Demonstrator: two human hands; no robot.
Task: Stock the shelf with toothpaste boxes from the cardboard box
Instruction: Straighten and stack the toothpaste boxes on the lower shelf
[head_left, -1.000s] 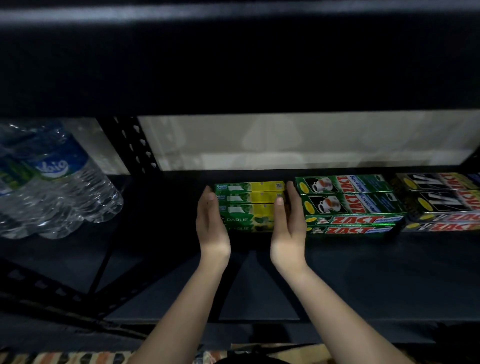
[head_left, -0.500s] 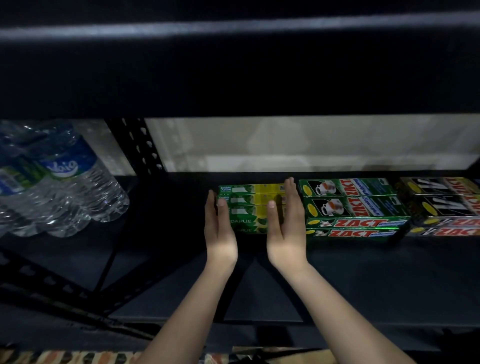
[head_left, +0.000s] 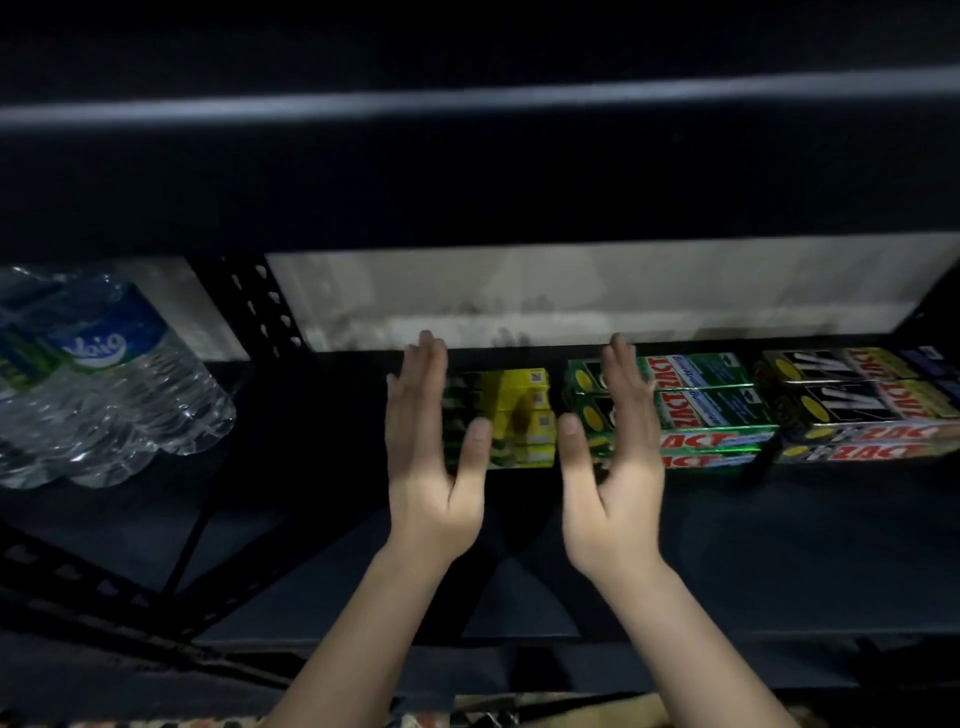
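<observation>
Both hands are released: fingers straight, palms facing each other, nothing held in either grip. The left hand (head_left: 434, 457) stands on edge at the left end of the yellow-and-green toothpaste boxes (head_left: 514, 418), in front of their green end; whether the palm touches the cardboard cannot be told. The right hand (head_left: 615, 467) stands clear of the stack's right end, in front of the neighbouring green boxes (head_left: 711, 410). Judged from this pose, the flat facing palms serve as guides to square the stack and set its position, not to lift it.

The task's boxes sit on the dark shelf (head_left: 727, 545), toward the back, near the pale rear panel (head_left: 623, 291). They lie flat in a stack several boxes high, long sides across the view. The right part of each box is yellow with a small printed code square; the left part is green. Motion blur hides the lettering. A dark gap separates the stack from the green boxes to its right, so the row is not yet closed up.

Further right, touching the green boxes, is a stack of black-and-gold boxes (head_left: 852, 400). Well apart to the left, past a perforated upright (head_left: 260, 306), lies a wrapped pack of water bottles (head_left: 114, 384). A sliver of cardboard shows at the bottom edge; it cannot be identified.
</observation>
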